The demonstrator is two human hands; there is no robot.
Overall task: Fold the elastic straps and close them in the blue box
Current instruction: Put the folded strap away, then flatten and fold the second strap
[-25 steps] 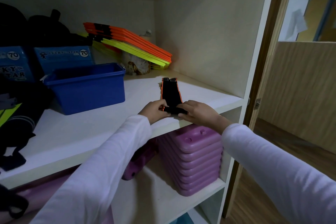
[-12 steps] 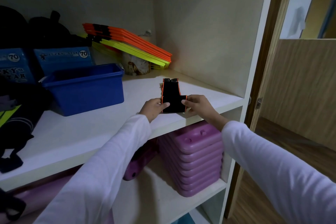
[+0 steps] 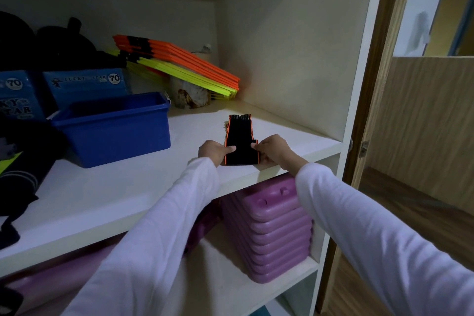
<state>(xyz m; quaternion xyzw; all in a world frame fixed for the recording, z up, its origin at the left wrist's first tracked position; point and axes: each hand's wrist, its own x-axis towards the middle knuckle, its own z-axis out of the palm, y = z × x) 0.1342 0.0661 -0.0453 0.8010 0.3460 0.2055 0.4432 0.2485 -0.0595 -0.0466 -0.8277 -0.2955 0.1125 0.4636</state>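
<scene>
A black elastic strap with orange edges (image 3: 240, 140) lies on the white shelf (image 3: 123, 187) near its front edge, its near end folded into a wider band. My left hand (image 3: 214, 150) pinches the strap's left side with thumb on top. My right hand (image 3: 273, 150) pinches its right side the same way. The open blue box (image 3: 115, 128) stands on the shelf to the left of my hands, with no lid on it; its inside is dark.
Orange and yellow flat bars (image 3: 179, 64) lean on a pot (image 3: 191, 95) at the back. Blue cartons (image 3: 84, 83) and black bags (image 3: 23, 161) fill the left. Purple stacked cases (image 3: 272, 228) sit on the lower shelf. A wooden door (image 3: 415, 136) stands at right.
The strap's near end has been folded over into a wider band, and both hands have shifted apart to its two sides. The view has tilted slightly.
</scene>
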